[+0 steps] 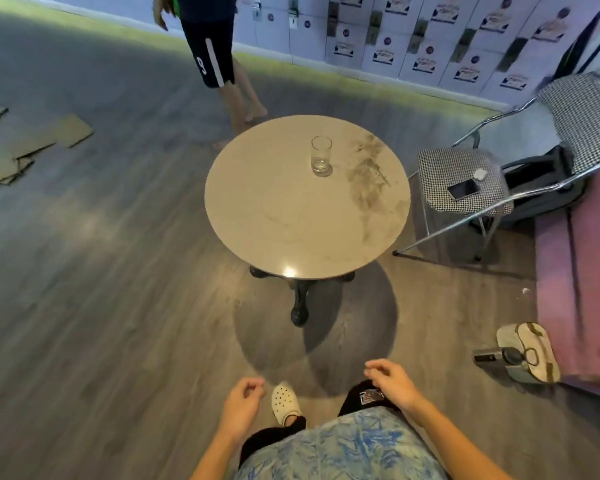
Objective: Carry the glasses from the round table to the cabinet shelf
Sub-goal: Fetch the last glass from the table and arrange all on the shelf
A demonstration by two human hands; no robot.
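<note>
Now one glass stands at twelve o'clock on the round table, both hands loosely curled and empty (a hasty far reach could topple it).

Locker-lined lounge, lockers, café table

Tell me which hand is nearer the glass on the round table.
Right. The right hand hangs short of the table, below and slightly right of the glass; the left hand sits lower and further left. Neither touches it.
</note>
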